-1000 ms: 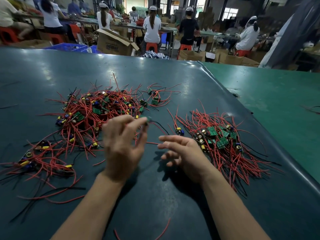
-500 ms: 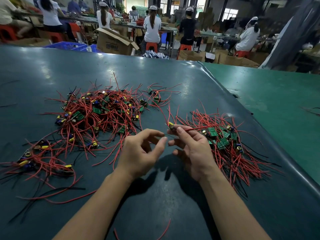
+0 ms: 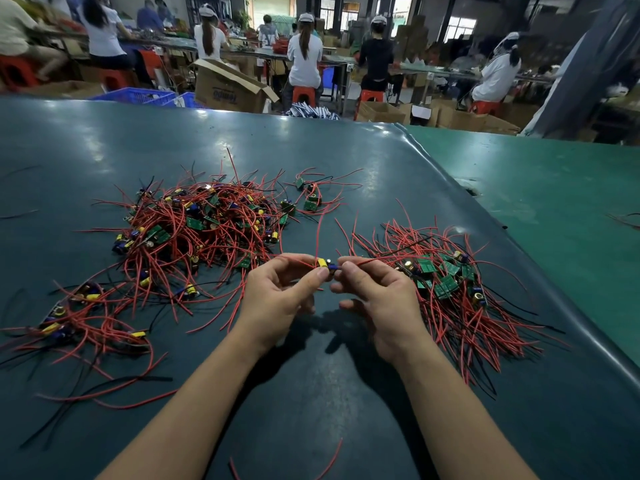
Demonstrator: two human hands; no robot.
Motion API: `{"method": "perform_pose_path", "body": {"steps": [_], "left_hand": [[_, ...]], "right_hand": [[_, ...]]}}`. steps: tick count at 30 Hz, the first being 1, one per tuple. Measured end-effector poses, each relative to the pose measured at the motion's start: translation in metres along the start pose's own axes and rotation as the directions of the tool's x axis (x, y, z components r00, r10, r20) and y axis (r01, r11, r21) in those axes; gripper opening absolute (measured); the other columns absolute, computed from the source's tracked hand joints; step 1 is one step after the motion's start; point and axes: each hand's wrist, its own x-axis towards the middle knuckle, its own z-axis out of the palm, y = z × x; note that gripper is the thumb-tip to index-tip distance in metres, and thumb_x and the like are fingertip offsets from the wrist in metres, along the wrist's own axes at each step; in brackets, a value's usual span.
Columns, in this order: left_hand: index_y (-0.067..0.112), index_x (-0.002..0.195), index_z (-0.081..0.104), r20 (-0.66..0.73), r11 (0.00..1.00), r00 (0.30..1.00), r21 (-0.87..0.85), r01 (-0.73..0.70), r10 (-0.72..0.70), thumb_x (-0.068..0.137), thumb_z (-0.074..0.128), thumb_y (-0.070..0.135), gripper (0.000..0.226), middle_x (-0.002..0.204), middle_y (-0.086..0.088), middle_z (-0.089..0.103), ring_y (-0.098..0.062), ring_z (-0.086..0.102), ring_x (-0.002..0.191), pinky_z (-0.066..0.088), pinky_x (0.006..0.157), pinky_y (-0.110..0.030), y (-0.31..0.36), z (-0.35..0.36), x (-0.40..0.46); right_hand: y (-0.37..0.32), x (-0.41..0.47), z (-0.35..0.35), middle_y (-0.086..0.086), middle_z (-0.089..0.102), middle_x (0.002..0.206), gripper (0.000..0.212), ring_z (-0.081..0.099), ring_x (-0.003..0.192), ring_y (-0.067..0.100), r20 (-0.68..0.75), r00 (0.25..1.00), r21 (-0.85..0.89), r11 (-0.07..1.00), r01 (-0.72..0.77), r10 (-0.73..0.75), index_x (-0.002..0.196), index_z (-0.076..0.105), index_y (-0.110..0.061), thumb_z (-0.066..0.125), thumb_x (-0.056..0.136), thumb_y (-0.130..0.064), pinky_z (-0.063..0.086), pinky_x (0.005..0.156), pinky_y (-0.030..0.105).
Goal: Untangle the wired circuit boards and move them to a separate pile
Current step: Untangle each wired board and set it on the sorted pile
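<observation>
Between the two piles, just above the dark table (image 3: 311, 393), both hands meet on one small circuit board (image 3: 325, 264). The left hand (image 3: 277, 296) pinches it between thumb and forefinger at the end with the yellow part, and the right hand (image 3: 377, 289) pinches the other end, where a red wire (image 3: 381, 259) runs out over its forefinger toward the right. Another red wire rises up from the board between the hands. The other fingers of both hands are loosely curled and hold nothing that I can see.

I judge this board to be very light and stiff, while its wires are thin, soft and springy, so they will catch easily on other wires. The small parts standing on the board look fragile at their legs. It seems safer to take the board by its edges or body, as both hands do now, and not to pull hard on a wire, because the joint could break.

To the left lies the big tangled pile (image 3: 201, 230) of boards with red and black wires, with some loose groups nearer the left edge. To the right, just beside the right hand, is the sorted pile (image 3: 446, 278), with green boards together and wires spreading toward the person. A single red wire piece (image 3: 332, 459) lies on the table between the forearms.
</observation>
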Motion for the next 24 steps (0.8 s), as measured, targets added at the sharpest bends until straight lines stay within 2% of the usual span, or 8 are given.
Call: {"method": "perform_pose_path", "body": {"steps": [3, 6, 8, 12, 15, 19, 21, 24], "left_hand": [[0.007, 0.093, 0.068, 0.075, 0.998, 0.996, -0.052, 0.043, -0.039, 0.069, 0.076, 0.015, 0.027, 0.066, 0.001, 0.067, -0.011, 0.051, 0.044, 0.037, 0.041, -0.017, 0.000, 0.000, -0.001], [0.010, 0.095, 0.070, 0.121, 0.995, 0.990, -0.055, 0.078, -0.071, 0.066, 0.078, 0.018, 0.032, 0.070, 0.001, 0.069, -0.011, 0.051, 0.047, 0.036, 0.043, -0.016, -0.001, -0.001, 0.000], [0.012, 0.095, 0.071, 0.140, 0.991, 0.985, -0.081, 0.111, -0.099, 0.064, 0.079, 0.019, 0.033, 0.073, 0.000, 0.069, -0.010, 0.051, 0.048, 0.036, 0.043, -0.016, -0.002, -0.003, 0.002], [0.013, 0.091, 0.069, 0.149, 0.984, 0.978, -0.073, 0.160, -0.148, 0.061, 0.081, 0.026, 0.035, 0.072, -0.001, 0.068, -0.010, 0.052, 0.050, 0.035, 0.041, -0.016, -0.003, -0.002, 0.003], [0.012, 0.087, 0.073, 0.112, 0.985, 0.981, -0.037, 0.166, -0.161, 0.056, 0.083, 0.036, 0.040, 0.071, -0.007, 0.066, -0.008, 0.049, 0.047, 0.034, 0.042, -0.015, -0.004, -0.001, 0.004], [0.011, 0.082, 0.074, 0.138, 0.976, 0.973, -0.088, 0.200, -0.187, 0.057, 0.083, 0.029, 0.032, 0.070, -0.007, 0.068, -0.006, 0.041, 0.045, 0.033, 0.043, -0.015, -0.004, -0.005, 0.004], [0.013, 0.077, 0.075, 0.137, 0.977, 0.971, -0.052, 0.205, -0.196, 0.058, 0.088, 0.020, 0.023, 0.075, -0.009, 0.071, -0.004, 0.043, 0.045, 0.034, 0.045, -0.015, -0.005, -0.007, 0.004], [0.015, 0.072, 0.075, 0.104, 0.978, 0.974, -0.025, 0.206, -0.203, 0.065, 0.078, 0.019, 0.008, 0.076, -0.012, 0.073, 0.000, 0.050, 0.046, 0.035, 0.045, -0.014, -0.006, -0.007, 0.004]], "right_hand": [[-0.002, 0.002, -0.001, 0.006, 0.072, 0.070, 0.011, 0.067, 0.056, 0.010, -0.042, 0.986, 0.225, 0.963, -0.149, 0.162, 0.080, 0.075, -0.007, 0.072, 0.075, -0.016, 0.049, 0.045, 0.017], [-0.002, 0.002, -0.001, 0.005, 0.068, 0.062, 0.020, 0.062, 0.048, 0.009, -0.057, 0.978, 0.211, 0.960, -0.185, 0.201, 0.063, 0.076, -0.012, 0.071, 0.081, -0.020, 0.048, 0.043, 0.016], [0.001, 0.003, 0.000, 0.004, 0.066, 0.061, 0.026, 0.059, 0.047, 0.009, -0.074, 0.981, 0.156, 0.974, -0.166, 0.179, 0.061, 0.075, -0.013, 0.070, 0.085, -0.021, 0.047, 0.042, 0.017], [0.004, 0.004, 0.000, 0.003, 0.067, 0.064, 0.016, 0.056, 0.046, 0.009, -0.140, 0.989, 0.011, 0.999, -0.047, 0.048, 0.073, 0.069, -0.011, 0.070, 0.088, -0.016, 0.044, 0.040, 0.018], [0.005, 0.005, 0.000, 0.003, 0.068, 0.067, 0.013, 0.056, 0.047, 0.011, -0.132, 0.991, -0.036, 0.999, 0.026, -0.030, 0.074, 0.069, -0.013, 0.071, 0.087, -0.012, 0.043, 0.039, 0.019], [0.003, 0.003, 0.000, 0.005, 0.068, 0.068, 0.013, 0.055, 0.048, 0.011, -0.096, 0.995, -0.036, 0.999, 0.035, -0.038, 0.073, 0.071, -0.014, 0.073, 0.085, -0.009, 0.042, 0.038, 0.019], [0.000, 0.004, -0.004, 0.006, 0.068, 0.066, 0.010, 0.053, 0.046, 0.008, -0.168, 0.984, 0.015, 0.998, 0.058, -0.055, 0.075, 0.071, -0.010, 0.073, 0.085, -0.008, 0.040, 0.038, 0.018], [-0.008, 0.010, -0.016, 0.004, 0.066, 0.061, 0.014, 0.050, 0.043, 0.005, -0.315, 0.949, 0.184, 0.980, 0.078, -0.016, 0.073, 0.068, -0.008, 0.071, 0.086, -0.005, 0.038, 0.037, 0.015]]}}
